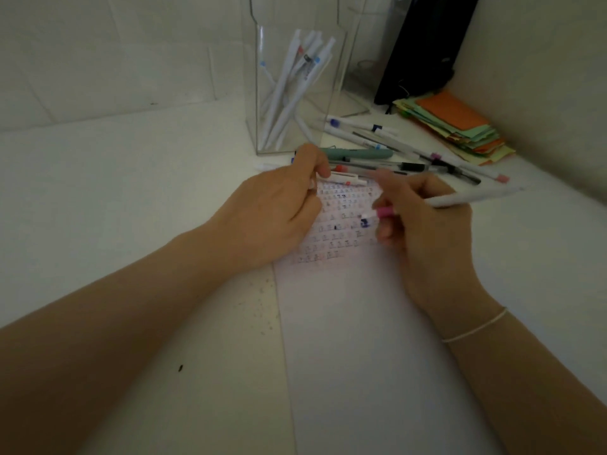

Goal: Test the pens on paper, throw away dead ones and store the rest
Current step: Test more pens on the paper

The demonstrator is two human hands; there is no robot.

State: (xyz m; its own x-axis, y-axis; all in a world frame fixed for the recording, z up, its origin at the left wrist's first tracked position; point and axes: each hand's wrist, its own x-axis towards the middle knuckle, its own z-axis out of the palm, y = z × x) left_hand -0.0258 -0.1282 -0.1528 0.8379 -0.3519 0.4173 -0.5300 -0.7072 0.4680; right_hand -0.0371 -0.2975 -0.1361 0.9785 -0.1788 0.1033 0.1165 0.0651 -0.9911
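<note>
Here the white tabletop [98, 198] runs into a corner between pale walls, and a sheet of paper [354, 339] lies on it, reaching from the near edge up to the hands. The paper's far part is covered with rows of small scribbled marks [341, 221] in dark and reddish ink. Behind it stands a clear plastic holder [295, 90], upright, with a bunch of white pens [292, 80] leaning inside it. To its right a stack of coloured paper [460, 126], orange on top with green and yellow beneath, lies against the wall, and a black pouch [423, 47] stands behind that. Between the holder and the stack, loose pens [410, 152] lie scattered on the tabletop, among them a thick teal one [358, 154].

The left hand [279, 208] rests at the paper's left edge, its fingers curled around a short white pen with a red button [341, 179], which lies level just above the scribbles. The right hand [423, 224] grips a long white pen with a pink grip [460, 200] in a writing hold, tip down on the paper beside a dark blue mark. A thin pale band [476, 326] circles the right wrist.
</note>
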